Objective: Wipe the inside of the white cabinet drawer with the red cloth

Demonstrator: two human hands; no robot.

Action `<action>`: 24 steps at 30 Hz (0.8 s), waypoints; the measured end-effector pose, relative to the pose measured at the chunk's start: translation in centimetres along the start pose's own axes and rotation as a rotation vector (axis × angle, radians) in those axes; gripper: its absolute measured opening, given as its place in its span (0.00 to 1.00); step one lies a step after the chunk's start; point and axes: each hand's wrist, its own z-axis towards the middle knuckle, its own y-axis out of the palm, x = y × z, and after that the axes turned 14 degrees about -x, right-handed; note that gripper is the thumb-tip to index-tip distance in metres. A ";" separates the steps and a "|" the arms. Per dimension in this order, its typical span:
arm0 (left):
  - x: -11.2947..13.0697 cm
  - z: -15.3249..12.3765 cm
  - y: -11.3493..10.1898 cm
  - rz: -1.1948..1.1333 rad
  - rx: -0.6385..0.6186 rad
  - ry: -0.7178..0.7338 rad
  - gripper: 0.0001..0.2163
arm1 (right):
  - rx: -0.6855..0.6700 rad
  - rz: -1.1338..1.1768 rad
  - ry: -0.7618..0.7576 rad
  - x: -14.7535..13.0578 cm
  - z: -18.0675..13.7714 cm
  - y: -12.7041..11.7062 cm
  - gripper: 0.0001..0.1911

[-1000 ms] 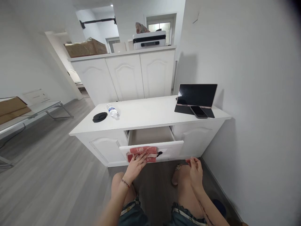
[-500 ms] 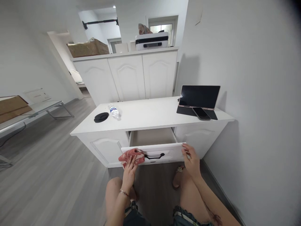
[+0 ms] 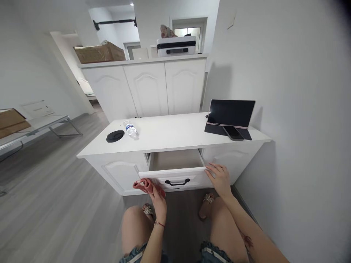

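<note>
Your left hand (image 3: 157, 195) pinches a bunched red cloth (image 3: 145, 184) below the drawer (image 3: 175, 178); your right hand (image 3: 219, 179) lies open-fingered on its right corner.

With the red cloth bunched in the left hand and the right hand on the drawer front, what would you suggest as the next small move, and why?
Probably press the cloth back against the drawer front near its left end. The left hand holds it bunched just below that corner, while the right hand rests on the right end, seemingly steadying the open drawer.
</note>
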 end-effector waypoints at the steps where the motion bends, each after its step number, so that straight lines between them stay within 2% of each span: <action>1: -0.1 -0.2 0.4 -0.015 -0.002 -0.017 0.28 | -0.003 -0.003 0.010 0.2 -0.1 0.0 0.17; 5: 0.3 -0.9 1.5 -0.053 0.002 -0.038 0.28 | -0.038 0.104 -0.017 1.1 -0.3 0.2 0.19; 11: 2.0 -1.5 3.0 -0.085 0.030 -0.080 0.29 | -0.064 0.232 -0.023 1.5 0.2 0.3 0.18; 19: 4.5 -2.5 6.6 -0.217 -0.012 -0.100 0.33 | -0.084 0.311 0.009 1.5 0.4 0.1 0.16; 24: 6.2 -2.8 7.2 -0.263 -0.025 -0.168 0.33 | -0.090 0.349 0.021 1.4 0.6 0.1 0.16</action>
